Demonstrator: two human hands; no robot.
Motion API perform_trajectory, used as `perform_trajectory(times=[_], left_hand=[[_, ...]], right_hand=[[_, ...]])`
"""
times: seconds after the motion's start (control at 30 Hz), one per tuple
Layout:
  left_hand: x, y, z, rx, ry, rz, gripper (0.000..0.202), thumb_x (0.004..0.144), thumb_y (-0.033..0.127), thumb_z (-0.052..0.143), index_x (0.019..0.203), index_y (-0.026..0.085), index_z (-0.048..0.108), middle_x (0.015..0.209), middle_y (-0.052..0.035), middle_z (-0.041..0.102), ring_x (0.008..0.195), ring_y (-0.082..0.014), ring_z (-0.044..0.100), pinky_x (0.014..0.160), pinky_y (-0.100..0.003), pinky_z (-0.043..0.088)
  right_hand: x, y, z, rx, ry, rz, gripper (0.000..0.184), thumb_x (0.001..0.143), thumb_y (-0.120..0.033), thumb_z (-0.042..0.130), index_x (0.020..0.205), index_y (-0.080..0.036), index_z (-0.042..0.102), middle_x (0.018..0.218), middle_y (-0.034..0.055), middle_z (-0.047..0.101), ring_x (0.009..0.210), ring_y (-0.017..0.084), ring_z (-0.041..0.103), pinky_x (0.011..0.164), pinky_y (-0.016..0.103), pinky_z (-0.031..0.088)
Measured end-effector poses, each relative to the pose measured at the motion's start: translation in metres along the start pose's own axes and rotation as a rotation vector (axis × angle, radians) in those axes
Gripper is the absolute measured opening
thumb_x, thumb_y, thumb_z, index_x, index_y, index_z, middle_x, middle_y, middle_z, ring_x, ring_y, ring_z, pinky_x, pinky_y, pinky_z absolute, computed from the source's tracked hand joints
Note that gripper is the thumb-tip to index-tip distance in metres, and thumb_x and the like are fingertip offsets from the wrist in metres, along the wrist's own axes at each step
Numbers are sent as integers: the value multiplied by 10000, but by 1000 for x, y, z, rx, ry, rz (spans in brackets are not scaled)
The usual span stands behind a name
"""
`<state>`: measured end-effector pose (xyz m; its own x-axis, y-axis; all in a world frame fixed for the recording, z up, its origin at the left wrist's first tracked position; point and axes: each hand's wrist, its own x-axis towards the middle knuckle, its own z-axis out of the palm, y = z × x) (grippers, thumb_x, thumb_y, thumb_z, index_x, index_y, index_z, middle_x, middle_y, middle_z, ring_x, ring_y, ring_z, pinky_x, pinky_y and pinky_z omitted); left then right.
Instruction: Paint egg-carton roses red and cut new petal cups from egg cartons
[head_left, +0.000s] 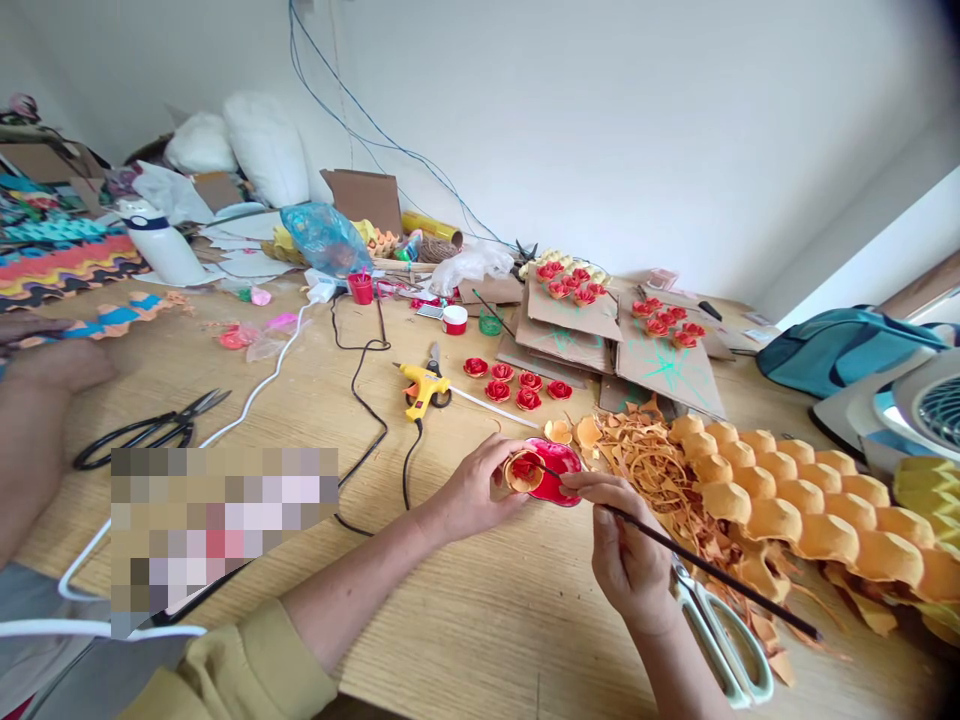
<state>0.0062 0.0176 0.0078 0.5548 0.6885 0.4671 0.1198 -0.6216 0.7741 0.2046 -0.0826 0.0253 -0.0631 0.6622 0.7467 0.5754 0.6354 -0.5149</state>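
Observation:
My left hand is closed on a small orange egg-carton flower, its cup turned up and red paint at its centre. Between the fingers of my right hand is a long dark paintbrush, its tip inside the flower. Right behind the flower lies a dish of red paint, partly hidden by my hands. Two unpainted orange petal cups lie just beyond the dish. Several red-painted flowers stand in rows farther back.
Orange scraps and an egg tray spread on the right, with pale-handled scissors in front. A yellow glue gun and black scissors lie left. Cardboard sheets carry more red flowers. Another person's arm reaches in at left.

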Motion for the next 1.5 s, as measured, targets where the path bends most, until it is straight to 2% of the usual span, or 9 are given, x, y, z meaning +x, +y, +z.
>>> perform_trajectory(times=[0.13,0.37,0.7,0.9,1.1,1.23,1.3,1.4,1.5], left_hand=[[0,-1,0,-20,13,0,469,823,206,766,1265,193,608,1209,-116,681,1126,-261,663,984,-402,563],[1,-2,-2,-1,21,-46,454,818,175,749,1249,188,606,1187,-110,673,1118,-254,661,939,-360,572],[2,-2,-2,21,41,-40,478,793,112,735,1237,214,589,1176,-89,689,1089,-241,673,954,-362,557],[2,-4,-1,6,41,-34,499,801,112,735,1263,216,581,1198,-90,688,1109,-242,671,974,-365,555],[2,-6,-1,36,36,-19,495,812,104,732,1274,206,585,1214,-102,679,1148,-254,655,1022,-400,537],[2,-6,-1,47,24,-28,474,816,121,741,1259,205,595,1206,-103,675,1142,-255,655,1020,-403,539],[1,-7,-1,51,25,-28,457,819,126,743,1246,203,597,1194,-102,675,1130,-252,657,1011,-399,542],[0,-8,0,45,24,-18,453,820,135,747,1241,191,592,1189,-105,672,1117,-248,659,993,-393,548],[1,-6,0,34,16,-21,451,815,139,749,1236,181,594,1207,-111,674,1133,-251,658,1006,-396,546]], right_hand=[[3,0,1,-22,-42,3,250,1021,-86,454,1163,-236,595,1095,96,732,1057,218,718,889,399,615],[2,9,-6,-70,14,4,231,1018,-88,459,1136,-226,603,1111,101,720,1072,220,712,915,391,594],[6,14,-3,-337,-1,81,123,1041,-218,509,1028,-237,631,925,50,751,808,196,737,733,305,574],[5,17,0,-366,-3,118,133,1039,-276,546,938,-233,621,800,22,731,676,175,709,618,267,529],[7,13,-2,-373,86,138,132,1024,-286,573,931,-234,651,810,25,753,709,182,733,659,270,538],[8,11,-3,-290,61,217,163,1023,-306,580,895,-233,648,727,5,732,613,168,708,576,257,517],[6,12,-3,-206,106,275,154,1027,-300,580,915,-230,659,730,8,739,619,172,719,577,258,535],[3,12,-4,-64,243,314,120,1039,-279,565,1002,-231,669,854,41,770,720,195,753,673,305,592],[1,10,-3,76,292,221,137,1053,-245,521,1074,-236,656,992,74,771,927,233,759,837,398,617]])
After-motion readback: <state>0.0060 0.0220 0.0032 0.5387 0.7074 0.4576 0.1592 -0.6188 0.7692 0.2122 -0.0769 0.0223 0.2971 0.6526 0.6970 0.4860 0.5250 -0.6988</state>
